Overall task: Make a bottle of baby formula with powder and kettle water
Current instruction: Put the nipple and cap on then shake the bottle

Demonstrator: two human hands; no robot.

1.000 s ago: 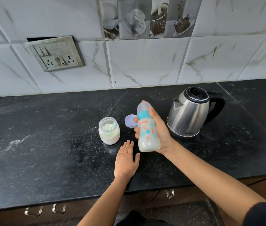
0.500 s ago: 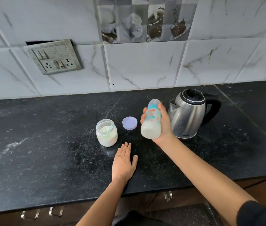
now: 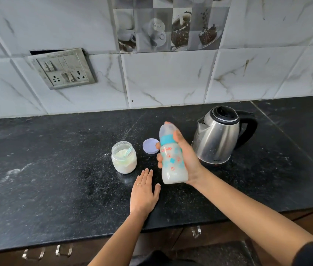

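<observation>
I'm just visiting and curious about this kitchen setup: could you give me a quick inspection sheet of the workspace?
Surface: black stone counter, dusted with white specks.
Job's things: capped baby bottle with milky liquid, held off the counter; open powder jar with scoop inside; purple lid lying beside it; steel kettle, lid closed.
Clutter: nothing seen.
Grippers: right hand grips the bottle; left hand rests flat on the counter.
Cables: nothing seen.
Surroundings: marbled wall tiles, switch-and-socket plate, cabinet handles below.

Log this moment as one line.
right hand: holds bottle of milky liquid | left hand: flat on counter | powder jar: open
</observation>
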